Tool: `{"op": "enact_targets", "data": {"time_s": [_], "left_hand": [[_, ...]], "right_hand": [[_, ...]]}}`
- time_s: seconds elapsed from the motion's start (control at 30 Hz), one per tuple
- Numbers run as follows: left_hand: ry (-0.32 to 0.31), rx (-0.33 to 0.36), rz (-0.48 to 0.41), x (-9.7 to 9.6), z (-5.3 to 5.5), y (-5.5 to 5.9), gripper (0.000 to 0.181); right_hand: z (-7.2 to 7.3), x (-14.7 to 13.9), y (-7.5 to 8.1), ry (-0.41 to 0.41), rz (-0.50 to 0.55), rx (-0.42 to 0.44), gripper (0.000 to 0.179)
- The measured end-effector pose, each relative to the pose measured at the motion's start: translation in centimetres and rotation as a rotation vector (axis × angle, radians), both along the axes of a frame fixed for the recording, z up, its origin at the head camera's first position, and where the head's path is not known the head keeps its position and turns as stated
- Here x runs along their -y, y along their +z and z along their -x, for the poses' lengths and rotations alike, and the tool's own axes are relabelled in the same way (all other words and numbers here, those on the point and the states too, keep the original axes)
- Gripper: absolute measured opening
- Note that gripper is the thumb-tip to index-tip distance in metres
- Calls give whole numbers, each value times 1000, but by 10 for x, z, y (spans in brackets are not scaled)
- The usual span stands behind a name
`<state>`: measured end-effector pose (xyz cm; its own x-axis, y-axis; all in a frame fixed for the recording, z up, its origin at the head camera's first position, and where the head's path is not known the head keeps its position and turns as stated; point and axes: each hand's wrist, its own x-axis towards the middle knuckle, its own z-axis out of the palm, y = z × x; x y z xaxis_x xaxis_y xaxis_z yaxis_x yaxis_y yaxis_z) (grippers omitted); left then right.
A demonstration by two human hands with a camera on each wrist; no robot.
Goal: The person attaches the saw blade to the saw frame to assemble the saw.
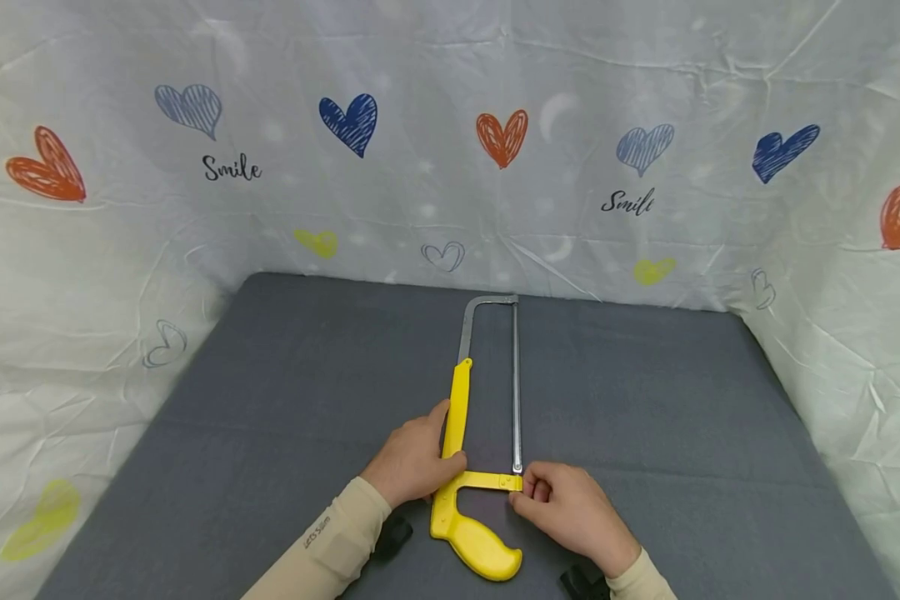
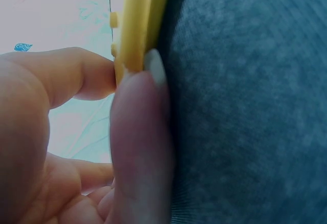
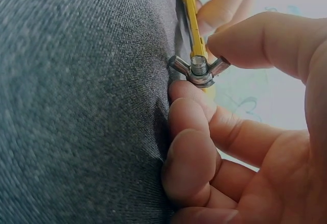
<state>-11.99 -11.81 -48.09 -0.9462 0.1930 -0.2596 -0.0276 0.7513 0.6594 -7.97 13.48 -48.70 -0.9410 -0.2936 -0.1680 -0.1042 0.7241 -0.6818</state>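
A hacksaw (image 1: 458, 408) with a yellow frame and grip lies on the dark cloth, its silver bow pointing away from me. Along its right side runs the straight blade (image 1: 516, 383). My left hand (image 1: 412, 457) holds the yellow frame just above the grip, thumb across it; the left wrist view shows the yellow edge (image 2: 138, 25) between thumb and fingers. At the end of the short yellow crossarm is my right hand (image 1: 573, 508). Close up in the right wrist view, its thumb and index finger pinch a metal wing nut (image 3: 199, 76) on a threaded stud, other fingers curled below.
Dark grey cloth (image 1: 645, 400) covers the table. A pale curtain (image 1: 420, 192) printed with hearts and "Smile" hangs behind and at both sides. Black wrist gear shows beneath the left wrist (image 1: 393, 537) and by the right wrist (image 1: 583, 583).
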Motion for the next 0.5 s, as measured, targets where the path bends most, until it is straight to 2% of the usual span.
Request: {"op": "enact_targets", "data": {"time_s": [0.33,0.5], "left_hand": [[2,-10,12,0,1,0,91],[5,9,12,-1,1,-1,91]], "right_hand": [[2,-3,0,5,44,26,21],[1,-3,0,4,65,55,19]]}}
